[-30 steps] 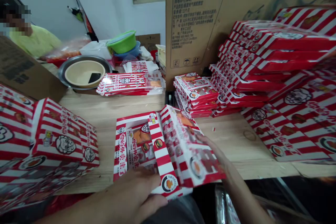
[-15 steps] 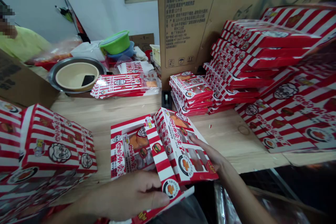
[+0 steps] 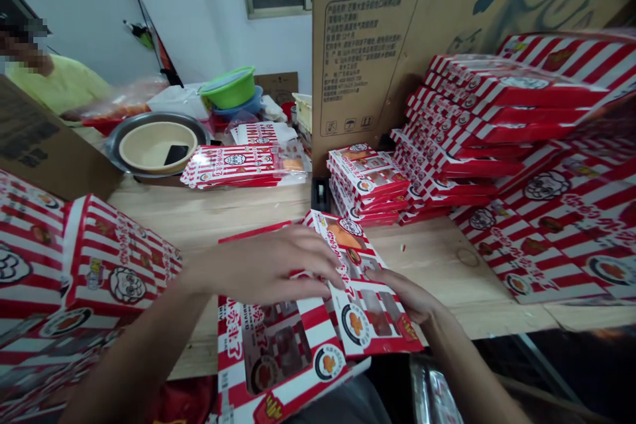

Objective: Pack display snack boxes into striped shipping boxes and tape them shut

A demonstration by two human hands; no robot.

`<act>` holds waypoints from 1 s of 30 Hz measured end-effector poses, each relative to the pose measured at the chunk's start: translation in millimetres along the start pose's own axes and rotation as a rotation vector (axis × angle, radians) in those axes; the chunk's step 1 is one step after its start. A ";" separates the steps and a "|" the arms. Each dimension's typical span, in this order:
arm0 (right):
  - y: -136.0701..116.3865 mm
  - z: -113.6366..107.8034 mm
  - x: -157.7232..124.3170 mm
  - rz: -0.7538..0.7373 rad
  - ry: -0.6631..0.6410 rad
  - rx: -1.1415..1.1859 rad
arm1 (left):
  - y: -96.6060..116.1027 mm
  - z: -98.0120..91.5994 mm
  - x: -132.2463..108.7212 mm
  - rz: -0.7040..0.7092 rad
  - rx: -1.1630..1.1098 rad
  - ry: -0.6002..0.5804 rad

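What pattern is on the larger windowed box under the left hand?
Red and white stripes on the larger box; clearest in the head view.

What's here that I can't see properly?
In the head view:
Upper part of the nearest striped windowed box: covered by the left hand.
Cardboard carton's top: cut off by the upper edge.
Blue basin's inside: hidden by the green basin.
Scrap on the table: too small to identify.

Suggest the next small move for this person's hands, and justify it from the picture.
Probably, firm up the left hand on the smaller striped box: its fingers reach that box's left side, while the right hand holds the opposite side, so gripping both sides should steady it beside the larger windowed box.
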State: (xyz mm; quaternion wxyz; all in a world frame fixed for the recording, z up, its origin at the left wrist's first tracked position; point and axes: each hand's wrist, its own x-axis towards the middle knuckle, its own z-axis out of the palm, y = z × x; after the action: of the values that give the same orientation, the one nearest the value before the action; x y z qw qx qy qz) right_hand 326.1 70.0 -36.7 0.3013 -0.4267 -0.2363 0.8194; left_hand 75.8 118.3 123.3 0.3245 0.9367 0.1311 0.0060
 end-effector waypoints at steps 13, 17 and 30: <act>-6.9 13.4 -21.9 -0.181 -0.099 -0.214 | -32.6 0.1 18.2 -0.152 -0.020 0.055; -7.1 17.4 -23.2 -0.164 -0.120 -0.241 | -78.8 -14.9 21.5 -0.439 0.059 -0.024; 2.2 19.8 -7.2 -0.133 -0.048 -0.007 | -93.5 -4.8 30.4 -0.435 -0.134 0.052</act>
State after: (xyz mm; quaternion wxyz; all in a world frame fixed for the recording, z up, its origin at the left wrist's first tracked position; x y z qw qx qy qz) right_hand 312.1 60.8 -23.8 0.3478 -0.3912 -0.2743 0.8067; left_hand 82.0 199.4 67.8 0.3761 0.8623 0.3376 -0.0316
